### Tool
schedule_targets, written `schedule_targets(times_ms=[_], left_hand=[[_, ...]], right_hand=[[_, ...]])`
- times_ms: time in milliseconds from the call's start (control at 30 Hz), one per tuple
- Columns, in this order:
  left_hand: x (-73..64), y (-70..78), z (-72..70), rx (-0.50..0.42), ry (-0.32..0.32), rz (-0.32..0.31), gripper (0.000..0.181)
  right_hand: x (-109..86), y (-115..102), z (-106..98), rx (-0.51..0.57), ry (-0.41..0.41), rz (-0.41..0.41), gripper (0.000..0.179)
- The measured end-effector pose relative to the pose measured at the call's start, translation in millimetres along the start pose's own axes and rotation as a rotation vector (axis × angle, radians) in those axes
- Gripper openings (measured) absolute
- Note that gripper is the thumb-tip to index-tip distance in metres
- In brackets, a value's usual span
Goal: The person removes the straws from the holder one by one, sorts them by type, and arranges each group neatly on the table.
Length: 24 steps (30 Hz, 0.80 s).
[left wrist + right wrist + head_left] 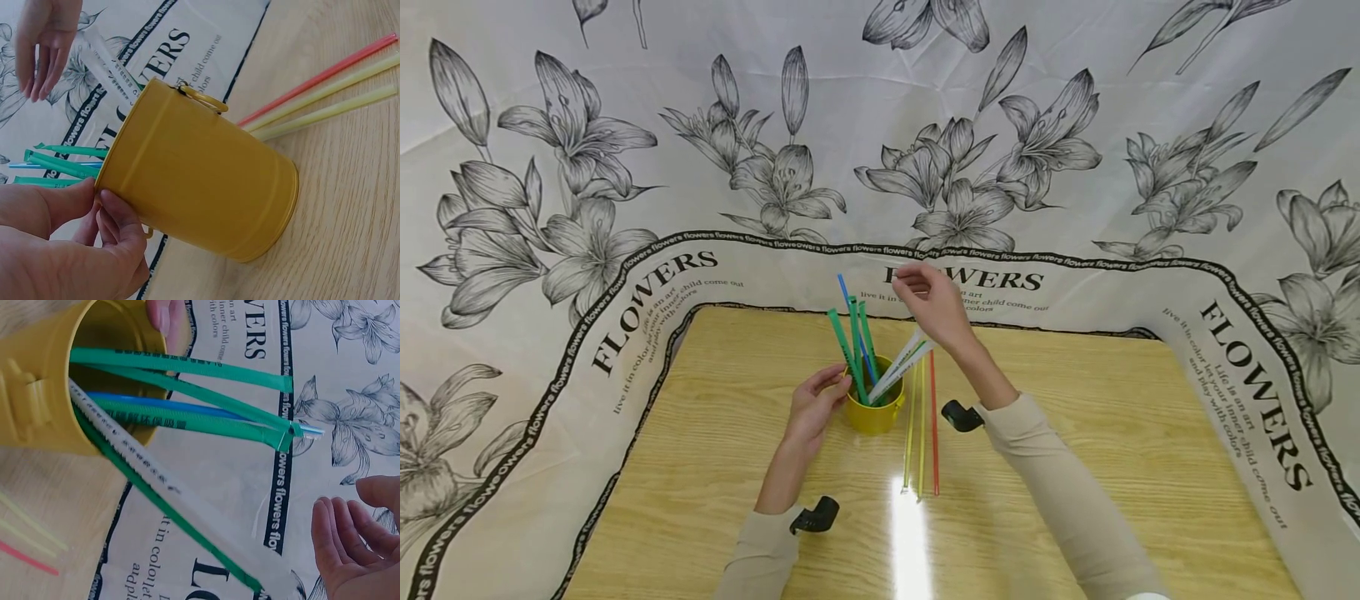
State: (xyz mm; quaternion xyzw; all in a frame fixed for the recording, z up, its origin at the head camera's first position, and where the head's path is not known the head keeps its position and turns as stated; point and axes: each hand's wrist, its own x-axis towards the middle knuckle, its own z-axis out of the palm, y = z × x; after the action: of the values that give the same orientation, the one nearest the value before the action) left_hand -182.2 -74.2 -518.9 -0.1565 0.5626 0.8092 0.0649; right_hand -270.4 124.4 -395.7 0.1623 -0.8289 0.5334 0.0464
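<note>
A yellow metal bucket (874, 422) with small ring handles stands on the table. My left hand (811, 408) pinches its rim from the left, the thumb and fingers (122, 215) on either side of the edge. Several green-wrapped straws (206, 367), a blue straw (842, 288) and white-wrapped straws (891, 373) lean out of the bucket. The white ones tilt right, beneath my right hand (934, 308). That hand hovers above and to the right of the bucket with loosely bent fingers, and nothing shows in its grasp.
Right of the bucket, two yellow straws (922, 442) and a red straw (935, 442) lie on the wooden table (715, 467). Behind the table's far edge hangs a white cloth (820, 167) printed with flowers and lettering; it also encloses both sides.
</note>
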Motion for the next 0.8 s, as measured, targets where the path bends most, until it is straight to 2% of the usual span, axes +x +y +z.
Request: schedule_targets(times_ms=[400, 633, 800], left_hand=[[1.1, -0.5, -0.7, -0.014, -0.006, 0.006, 0.035], [1.8, -1.5, 0.4, -0.02, 0.004, 0.017, 0.033], [1.6, -2.0, 0.6, -0.022, 0.009, 0.019, 0.033]], right_hand=[[8.6, -2.6, 37.2, -0.003, -0.016, -0.042, 0.026], [14.7, 3.1, 56.2, 0.03, -0.042, -0.022, 0.03], [15.8, 4.1, 65.4, 0.005, -0.058, -0.018, 0.033]])
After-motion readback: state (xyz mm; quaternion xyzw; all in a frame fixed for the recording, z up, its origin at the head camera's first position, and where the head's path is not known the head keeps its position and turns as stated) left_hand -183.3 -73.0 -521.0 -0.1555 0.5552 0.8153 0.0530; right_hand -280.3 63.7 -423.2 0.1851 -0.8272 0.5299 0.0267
